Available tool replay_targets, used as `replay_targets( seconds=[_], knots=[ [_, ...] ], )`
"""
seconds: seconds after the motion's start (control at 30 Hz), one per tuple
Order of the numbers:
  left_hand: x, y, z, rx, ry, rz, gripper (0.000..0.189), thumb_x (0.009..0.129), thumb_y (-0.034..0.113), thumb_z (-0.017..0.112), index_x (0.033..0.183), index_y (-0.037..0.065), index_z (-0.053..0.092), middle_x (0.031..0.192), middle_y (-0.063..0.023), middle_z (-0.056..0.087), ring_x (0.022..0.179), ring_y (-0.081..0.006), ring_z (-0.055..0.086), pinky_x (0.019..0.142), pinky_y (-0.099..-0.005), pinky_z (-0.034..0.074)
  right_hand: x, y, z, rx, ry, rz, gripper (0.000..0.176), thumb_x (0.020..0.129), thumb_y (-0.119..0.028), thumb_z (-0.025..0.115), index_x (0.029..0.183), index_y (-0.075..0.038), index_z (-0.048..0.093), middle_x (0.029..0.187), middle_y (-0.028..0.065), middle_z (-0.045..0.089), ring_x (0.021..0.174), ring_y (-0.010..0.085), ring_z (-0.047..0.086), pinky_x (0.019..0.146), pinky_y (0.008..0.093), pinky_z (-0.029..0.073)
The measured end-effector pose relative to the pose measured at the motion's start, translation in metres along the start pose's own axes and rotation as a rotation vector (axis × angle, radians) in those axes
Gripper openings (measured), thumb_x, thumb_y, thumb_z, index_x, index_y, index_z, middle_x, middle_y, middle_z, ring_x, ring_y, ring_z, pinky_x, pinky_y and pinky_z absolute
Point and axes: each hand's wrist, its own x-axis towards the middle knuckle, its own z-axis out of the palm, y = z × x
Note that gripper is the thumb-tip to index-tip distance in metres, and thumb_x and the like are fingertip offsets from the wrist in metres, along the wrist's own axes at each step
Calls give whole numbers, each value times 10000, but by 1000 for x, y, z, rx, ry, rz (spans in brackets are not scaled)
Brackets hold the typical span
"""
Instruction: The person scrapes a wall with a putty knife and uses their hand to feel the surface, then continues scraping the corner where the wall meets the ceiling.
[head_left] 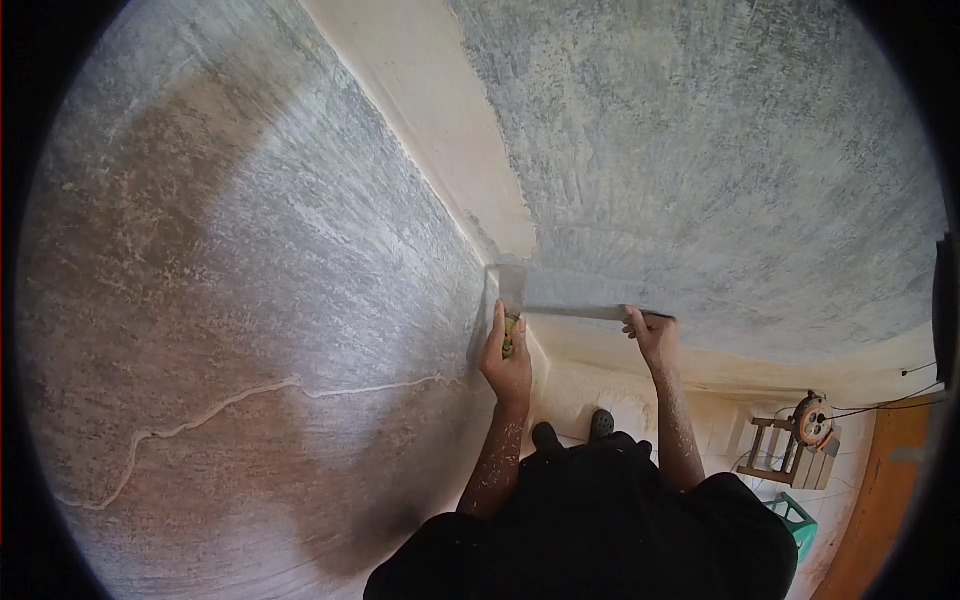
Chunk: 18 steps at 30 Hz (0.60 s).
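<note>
Near the corner where two grey plastered walls meet, my left hand (pixel 508 370) is closed round the handle of a scraper (pixel 511 285), its flat blade up against the wall. To the right, my right hand (pixel 652 335) grips one end of a long thin flat blade (pixel 580 312), which reaches left toward the scraper. A pale smooth strip of plaster (pixel 430 110) runs up beside the corner above both hands. White specks cover both forearms.
A wooden stool (pixel 775 450) with a round cable reel (pixel 812 420) stands at the lower right, beside a green plastic stool (pixel 797 522). Cables run to the right. An orange panel (pixel 885 490) is at the edge. A crack-like line (pixel 215 405) crosses the left wall.
</note>
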Motion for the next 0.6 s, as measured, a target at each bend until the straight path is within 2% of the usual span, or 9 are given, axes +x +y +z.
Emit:
replay_targets(
  seconds=[0.17,0.27,0.37,0.47,0.6],
  knots=[
    [17,24,-18,-1,23,-16,441,873,61,698,1289,-26,578,1085,-195,695,919,-203,686,787,-316,521,-3,-2,6,-15,-8,21,396,924,-285,661,754,68,722,614,117,687,531,151,659,513,284,529],
    [-13,-15,-12,59,-13,58,432,879,54,689,1289,-28,577,1087,-196,694,907,-200,682,794,-324,523,-9,-7,6,-31,-8,14,404,922,-295,664,751,66,722,612,118,685,525,150,654,516,282,525],
    [5,-2,-9,-7,8,-10,428,881,55,686,1287,-27,578,1102,-195,690,936,-219,689,809,-326,528,-7,-5,9,42,5,26,419,918,-314,669,747,65,721,605,118,682,523,150,650,521,278,518],
    [15,9,-6,-27,34,59,428,879,50,685,1286,-28,577,1098,-205,687,943,-234,691,813,-325,532,-3,-6,3,-23,-15,37,426,919,-318,668,743,66,719,607,120,682,528,153,653,522,281,519],
    [-8,-15,-6,31,3,52,427,876,39,684,1284,-27,579,1098,-212,684,956,-242,691,812,-319,530,-3,-7,3,6,-16,29,427,921,-310,665,732,70,714,613,121,683,527,153,651,524,284,524]
  ],
)
